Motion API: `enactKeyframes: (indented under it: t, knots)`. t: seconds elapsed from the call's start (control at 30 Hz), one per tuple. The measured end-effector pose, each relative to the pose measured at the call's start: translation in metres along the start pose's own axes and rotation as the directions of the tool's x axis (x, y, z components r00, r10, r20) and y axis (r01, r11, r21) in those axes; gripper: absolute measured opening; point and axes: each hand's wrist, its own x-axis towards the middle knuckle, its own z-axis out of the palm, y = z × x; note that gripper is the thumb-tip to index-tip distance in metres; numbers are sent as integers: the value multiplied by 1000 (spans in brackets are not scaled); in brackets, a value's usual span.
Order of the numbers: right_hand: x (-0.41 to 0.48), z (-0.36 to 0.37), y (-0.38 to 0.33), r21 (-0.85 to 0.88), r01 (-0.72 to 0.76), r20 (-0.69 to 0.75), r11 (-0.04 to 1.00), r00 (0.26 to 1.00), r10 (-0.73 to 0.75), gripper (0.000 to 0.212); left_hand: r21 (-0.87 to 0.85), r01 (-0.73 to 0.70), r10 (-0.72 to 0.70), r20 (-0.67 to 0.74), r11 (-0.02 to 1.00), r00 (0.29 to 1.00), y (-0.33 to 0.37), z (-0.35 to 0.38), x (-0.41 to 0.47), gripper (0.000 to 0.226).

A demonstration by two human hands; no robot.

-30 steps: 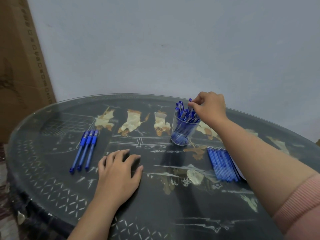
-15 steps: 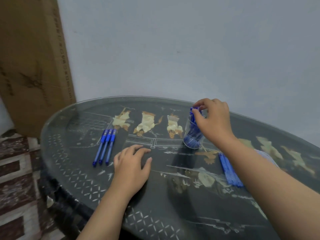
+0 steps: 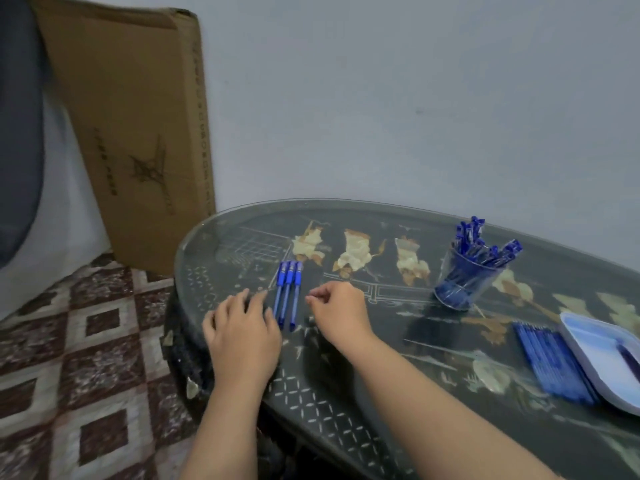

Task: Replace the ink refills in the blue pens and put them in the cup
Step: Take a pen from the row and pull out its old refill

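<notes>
Three blue pens lie side by side on the dark glass-topped table, between my two hands. My left hand rests flat on the table just left of them, fingers spread. My right hand hovers just right of the pens with its fingers loosely curled and nothing in them. A clear cup packed with several blue pens stands at the back right. A row of blue refills lies on the table at the right.
A pale blue tray sits at the right edge beside the refills, with something dark in it. A tall cardboard box leans on the wall left of the table. Patterned floor tiles lie below on the left.
My right hand has left the cup and come across to the three pens. My left hand has slid left beside them. The view has swung left.
</notes>
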Motion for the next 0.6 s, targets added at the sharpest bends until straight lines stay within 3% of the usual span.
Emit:
enactKeyframes:
  t: [0.17,0.3,0.6]
  knots:
    - [16,26,-15,-82,-70,4,994,997,71,24,20,-32,32,-2,999,999,-1,4,0,36]
    - [22,35,-18,-169,-119,-45,978,993,113,17,36,-32,31,15,999,999,-1,6,0,36]
    - [28,29,-20,-74,-252,-70,965,967,247,13,30,-27,26,25,999,999,-1,3,0,36]
